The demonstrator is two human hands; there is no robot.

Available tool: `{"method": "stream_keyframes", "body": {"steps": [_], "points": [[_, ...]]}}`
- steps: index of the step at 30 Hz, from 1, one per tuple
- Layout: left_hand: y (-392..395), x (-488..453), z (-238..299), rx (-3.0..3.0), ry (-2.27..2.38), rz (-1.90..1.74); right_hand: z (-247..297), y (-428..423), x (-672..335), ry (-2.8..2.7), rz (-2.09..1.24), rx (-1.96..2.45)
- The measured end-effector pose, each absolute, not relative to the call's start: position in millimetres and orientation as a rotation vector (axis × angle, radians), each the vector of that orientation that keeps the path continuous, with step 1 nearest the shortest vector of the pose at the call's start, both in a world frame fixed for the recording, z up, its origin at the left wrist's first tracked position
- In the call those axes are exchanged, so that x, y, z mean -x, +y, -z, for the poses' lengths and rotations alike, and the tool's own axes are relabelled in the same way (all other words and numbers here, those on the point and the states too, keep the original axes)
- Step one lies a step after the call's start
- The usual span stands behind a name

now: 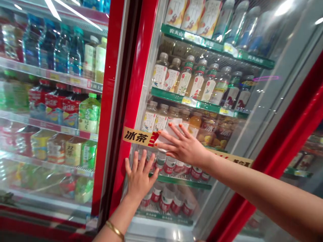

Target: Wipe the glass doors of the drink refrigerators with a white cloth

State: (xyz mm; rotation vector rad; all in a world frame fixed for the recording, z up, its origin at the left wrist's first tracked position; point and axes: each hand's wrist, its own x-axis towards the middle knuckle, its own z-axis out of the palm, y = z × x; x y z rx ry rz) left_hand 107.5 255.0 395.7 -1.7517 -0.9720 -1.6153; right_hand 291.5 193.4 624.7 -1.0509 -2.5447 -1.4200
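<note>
My right hand (185, 144) lies flat with fingers spread over a white tissue (168, 131), pressing it to the glass door (262, 101) of a drinks fridge. Under the tissue runs a yellow-beige sticker strip (136, 136) with black and red characters, partly covered by the tissue and hand. Lower and to the left, my left hand (141, 173) is open, its palm towards the same glass just below the strip. A gold bangle (114, 230) circles the left wrist. Whether the left palm fully touches the glass I cannot tell.
Behind the glass, green-edged shelves (202, 103) hold rows of tea bottles (197, 79). A red door frame (137, 67) borders the door on the left, another red frame (280, 153) on the right. A neighbouring fridge at left holds blue bottles (47, 43) and red drink bottles (54, 102).
</note>
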Motion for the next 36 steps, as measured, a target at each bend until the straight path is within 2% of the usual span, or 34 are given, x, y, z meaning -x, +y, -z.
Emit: {"method": "stream_keyframes", "body": {"steps": [5, 11, 18, 24, 30, 36], "points": [[261, -100, -366, 1.754, -0.939, 1.589, -633, 193, -287, -2.161, 1.378, 1.247], [263, -97, -366, 1.774, -0.894, 1.582, -564, 191, -294, -2.561, 1.401, 0.967], [262, -97, -366, 1.775, -0.897, 1.593, -573, 178, -312, -1.921, 1.372, 1.354], [260, -96, -366, 1.790, -0.907, 1.579, -511, 177, -324, -2.179, 1.507, 1.134], [261, -96, -366, 1.792, -0.940, 1.539, -545, 168, -349, -1.685, 1.353, 1.423], [261, -96, -366, 1.780, -0.928, 1.527, -479, 165, -336, -2.042, 1.384, 1.214]]}}
